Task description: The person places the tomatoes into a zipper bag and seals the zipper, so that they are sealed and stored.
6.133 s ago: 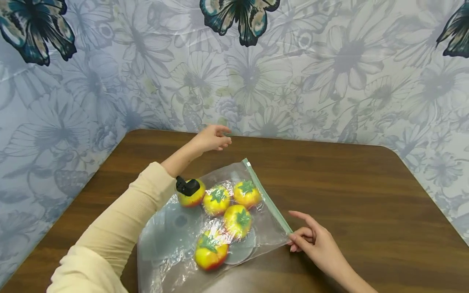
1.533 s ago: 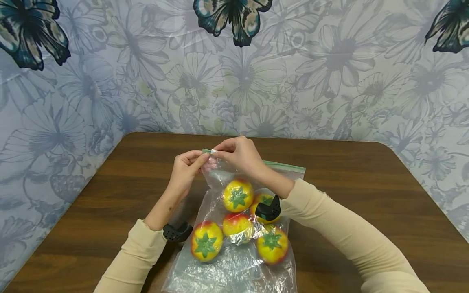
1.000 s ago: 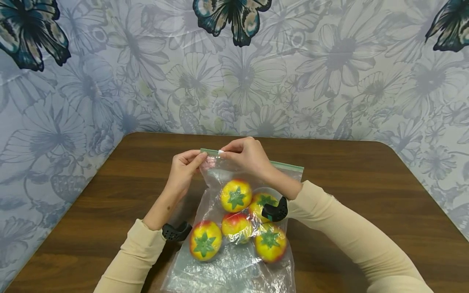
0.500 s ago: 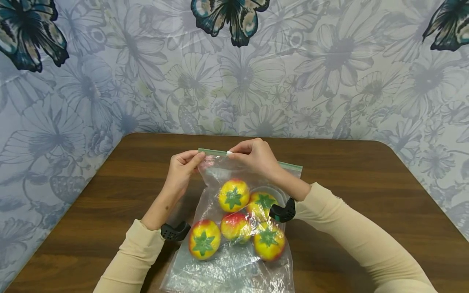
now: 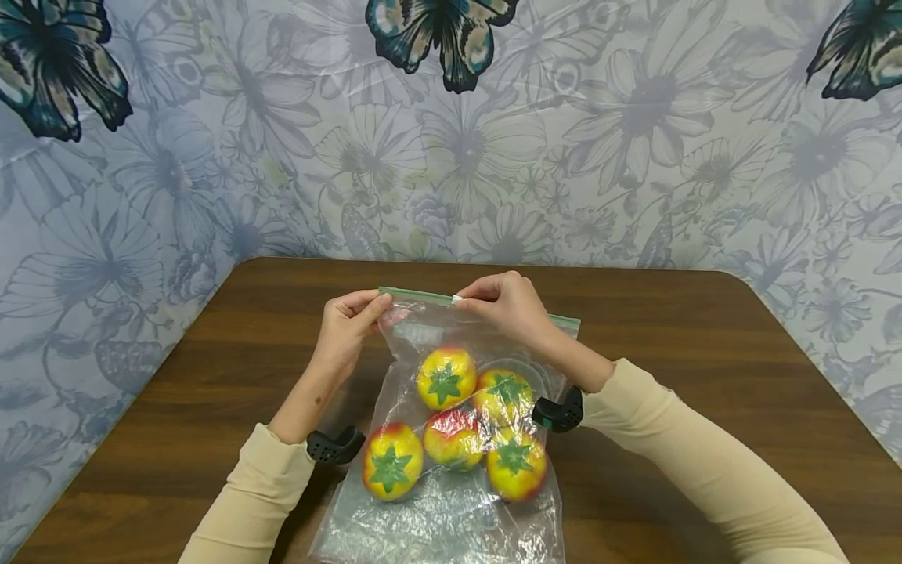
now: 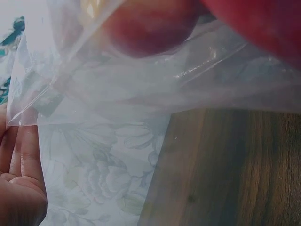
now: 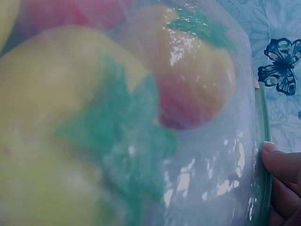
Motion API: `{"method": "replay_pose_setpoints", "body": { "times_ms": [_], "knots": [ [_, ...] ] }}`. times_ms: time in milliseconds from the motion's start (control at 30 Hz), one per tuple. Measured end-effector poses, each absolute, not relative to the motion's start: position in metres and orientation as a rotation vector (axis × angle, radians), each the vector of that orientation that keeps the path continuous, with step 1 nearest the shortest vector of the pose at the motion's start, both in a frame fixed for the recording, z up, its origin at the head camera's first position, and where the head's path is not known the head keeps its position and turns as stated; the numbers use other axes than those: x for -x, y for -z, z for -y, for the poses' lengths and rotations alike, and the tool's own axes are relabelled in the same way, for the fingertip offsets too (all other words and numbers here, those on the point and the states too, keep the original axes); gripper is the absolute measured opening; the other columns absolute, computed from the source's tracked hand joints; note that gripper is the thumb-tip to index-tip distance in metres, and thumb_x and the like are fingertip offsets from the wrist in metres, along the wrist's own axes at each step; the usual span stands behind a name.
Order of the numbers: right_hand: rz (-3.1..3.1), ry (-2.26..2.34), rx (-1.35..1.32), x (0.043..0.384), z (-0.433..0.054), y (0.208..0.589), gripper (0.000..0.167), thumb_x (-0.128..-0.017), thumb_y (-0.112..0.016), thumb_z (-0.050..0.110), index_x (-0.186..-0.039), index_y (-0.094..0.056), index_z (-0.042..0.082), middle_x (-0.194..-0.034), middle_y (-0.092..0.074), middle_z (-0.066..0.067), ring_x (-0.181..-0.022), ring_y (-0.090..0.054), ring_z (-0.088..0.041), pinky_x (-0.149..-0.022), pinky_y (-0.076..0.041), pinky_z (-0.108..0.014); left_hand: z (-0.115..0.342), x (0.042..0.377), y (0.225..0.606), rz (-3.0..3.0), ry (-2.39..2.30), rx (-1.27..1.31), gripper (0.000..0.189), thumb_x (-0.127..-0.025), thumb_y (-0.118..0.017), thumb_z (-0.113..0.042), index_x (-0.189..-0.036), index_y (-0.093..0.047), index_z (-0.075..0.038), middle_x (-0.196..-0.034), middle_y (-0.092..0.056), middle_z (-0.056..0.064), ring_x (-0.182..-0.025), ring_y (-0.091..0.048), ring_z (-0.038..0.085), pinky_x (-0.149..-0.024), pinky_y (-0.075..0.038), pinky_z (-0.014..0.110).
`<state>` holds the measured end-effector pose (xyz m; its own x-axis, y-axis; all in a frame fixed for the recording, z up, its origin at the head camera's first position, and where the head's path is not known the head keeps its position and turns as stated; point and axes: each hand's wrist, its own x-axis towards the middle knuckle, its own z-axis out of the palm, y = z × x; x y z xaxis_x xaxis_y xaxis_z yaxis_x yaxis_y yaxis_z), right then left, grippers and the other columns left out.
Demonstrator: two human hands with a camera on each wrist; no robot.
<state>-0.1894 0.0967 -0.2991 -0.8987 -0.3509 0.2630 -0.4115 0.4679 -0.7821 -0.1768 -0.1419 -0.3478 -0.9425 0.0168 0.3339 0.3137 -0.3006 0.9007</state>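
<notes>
A clear plastic zip bag [image 5: 437,525] lies on the table with its green zip strip [image 5: 416,295] at the far end. Inside are several yellow-and-red tomato-like fruits [image 5: 392,462] with green star-shaped tops. My left hand [image 5: 347,329] pinches the bag's far left corner between thumb and fingers. With thumb and forefinger my right hand [image 5: 510,308] pinches the white slider [image 5: 456,299], partway along the strip. The right hand and forearm hide part of the strip to its right. In the right wrist view, the thumb [image 7: 282,165] presses against the green strip.
The brown wooden table [image 5: 705,376] extends on both sides of the bag. Behind it hangs a floral backdrop [image 5: 599,180] with dark butterfly shapes [image 5: 444,39]. Each wrist carries a black camera mount [image 5: 335,446].
The bag has turned, its strip going from the right side to the far end. Recently my right hand has drawn the slider rightward along the strip, while the left hand keeps the corner.
</notes>
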Motion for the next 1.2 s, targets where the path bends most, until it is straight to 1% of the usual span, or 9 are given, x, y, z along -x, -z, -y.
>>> {"method": "replay_pose_setpoints", "body": {
  "times_ms": [233, 467, 600, 833, 1033, 1200],
  "knots": [
    [2.637, -1.414, -0.690, 0.189, -0.107, 0.301, 0.011, -0.084, -0.071, 0.015, -0.090, -0.075, 0.007, -0.084, -0.069, 0.000, -0.071, -0.064, -0.012, -0.062, -0.053, -0.030, 0.142, 0.178, 0.349, 1.732, 2.345, 0.373, 0.026, -0.089, -0.060, 0.004, -0.082, -0.075, -0.015, -0.076, -0.069, 0.001, -0.062, -0.064, 0.009, -0.055, -0.052, 0.021],
    [2.643, -1.384, -0.666, 0.188, -0.121, 0.303, 0.010, -0.084, -0.072, 0.015, -0.090, -0.076, 0.007, -0.083, -0.070, 0.000, -0.071, -0.065, -0.012, -0.061, -0.053, -0.030, 0.143, 0.178, 0.348, 1.709, 2.344, 0.399, 0.025, -0.089, -0.060, 0.004, -0.084, -0.075, -0.014, -0.078, -0.070, 0.002, -0.064, -0.065, 0.010, -0.055, -0.053, 0.021],
    [2.641, -1.375, -0.660, 0.188, -0.130, 0.305, 0.012, -0.083, -0.072, 0.015, -0.091, -0.075, 0.006, -0.084, -0.070, -0.002, -0.072, -0.065, -0.013, -0.062, -0.053, -0.030, 0.144, 0.179, 0.349, 1.698, 2.347, 0.396, 0.023, -0.089, -0.060, 0.003, -0.084, -0.076, -0.013, -0.078, -0.070, 0.002, -0.063, -0.064, 0.009, -0.054, -0.052, 0.020],
    [2.643, -1.345, -0.653, 0.189, -0.144, 0.308, 0.012, -0.083, -0.073, 0.015, -0.091, -0.075, 0.006, -0.084, -0.070, -0.002, -0.073, -0.065, -0.013, -0.063, -0.053, -0.028, 0.146, 0.178, 0.349, 1.659, 2.355, 0.392, 0.018, -0.089, -0.060, 0.004, -0.088, -0.075, -0.007, -0.079, -0.070, 0.003, -0.060, -0.062, 0.009, -0.050, -0.048, 0.018],
    [2.638, -1.331, -0.641, 0.190, -0.153, 0.312, 0.012, -0.082, -0.073, 0.015, -0.091, -0.075, 0.006, -0.084, -0.070, -0.003, -0.073, -0.066, -0.014, -0.062, -0.053, -0.026, 0.148, 0.179, 0.349, 1.638, 2.375, 0.395, 0.024, -0.089, -0.059, 0.006, -0.085, -0.076, -0.011, -0.080, -0.070, 0.004, -0.064, -0.064, 0.010, -0.053, -0.052, 0.020],
    [2.633, -1.348, -0.640, 0.190, -0.159, 0.314, 0.012, -0.082, -0.074, 0.015, -0.090, -0.075, 0.006, -0.084, -0.070, -0.003, -0.073, -0.066, -0.013, -0.060, -0.052, -0.024, 0.148, 0.179, 0.349, 1.638, 2.383, 0.405, 0.021, -0.089, -0.059, 0.005, -0.087, -0.075, -0.008, -0.081, -0.070, 0.005, -0.063, -0.064, 0.011, -0.052, -0.051, 0.019]
  ]
}}
